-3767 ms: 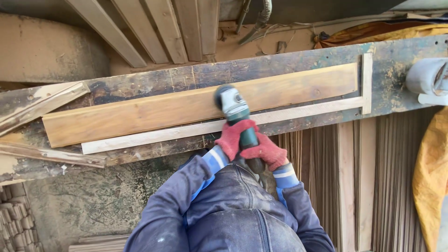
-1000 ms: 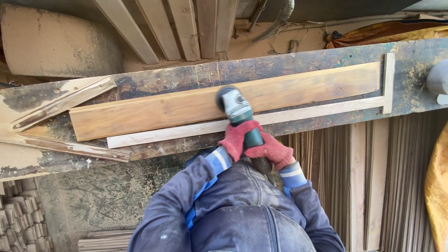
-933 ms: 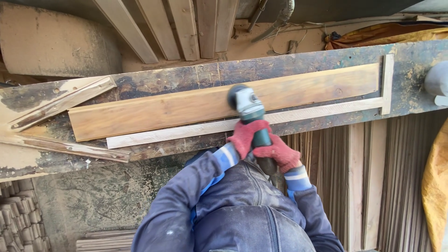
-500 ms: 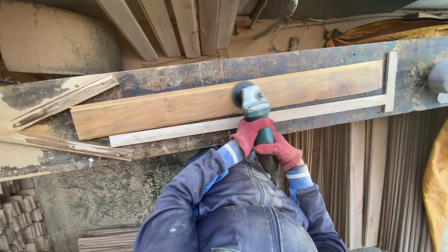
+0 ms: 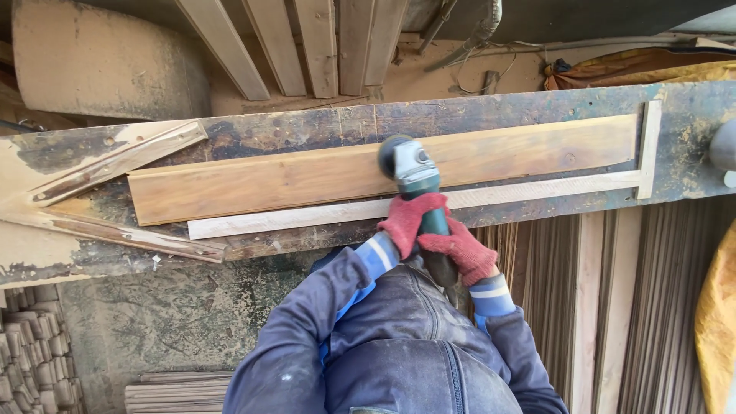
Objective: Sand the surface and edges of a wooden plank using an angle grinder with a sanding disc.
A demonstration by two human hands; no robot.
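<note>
A long brown wooden plank (image 5: 307, 180) lies across a worn, dusty workbench (image 5: 475, 115). A green and grey angle grinder (image 5: 414, 184) rests its head on the plank's middle. My left hand (image 5: 406, 222), in a red glove, grips the grinder's body near the head. My right hand (image 5: 460, 251), also in a red glove, holds the grinder's rear handle just behind it. A pale thin strip (image 5: 322, 215) runs along the plank's near edge, and a short pale strip (image 5: 650, 149) stands at its right end.
Angled wooden battens (image 5: 115, 165) lie at the bench's left end. Boards (image 5: 307, 46) lean behind the bench. Stacked thin slats (image 5: 629, 307) stand under it at right, a yellow cloth (image 5: 717, 322) at the far right, and stacked wood pieces (image 5: 31, 360) at bottom left.
The grinder has slid a little to the right along the plank and back slightly left. The view has shifted, so the bench now sits lower and further right in the frame.
</note>
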